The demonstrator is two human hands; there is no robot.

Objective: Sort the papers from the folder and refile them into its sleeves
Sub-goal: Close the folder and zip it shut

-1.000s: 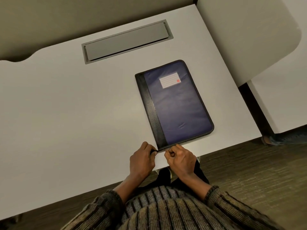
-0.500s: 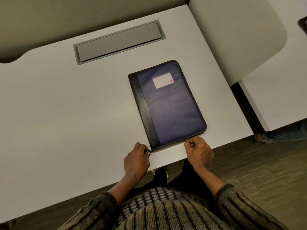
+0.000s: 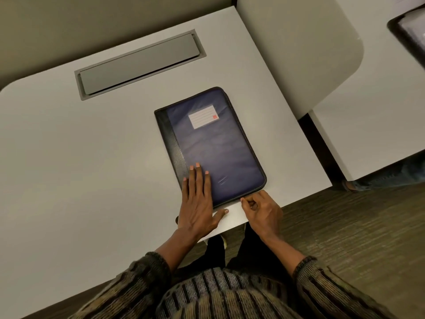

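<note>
A dark blue zip folder (image 3: 216,143) with a black spine and a white label lies closed on the white desk (image 3: 92,169), near its front edge. My left hand (image 3: 197,199) lies flat with straight fingers on the folder's near left corner. At the folder's near right corner my right hand (image 3: 259,208) has its fingers curled and pinches at the zip edge; the zip pull itself is hidden under the fingers. No papers show.
A grey cable hatch (image 3: 140,63) is set into the desk behind the folder. A beige divider panel (image 3: 299,47) stands to the right, with a second desk (image 3: 379,111) beyond it carrying a dark tray at its far corner (image 3: 409,33). Carpet floor lies below.
My right hand has run along the folder's near edge from left to the right corner. My left hand left the near left corner's edge and now lies flat on the cover.
</note>
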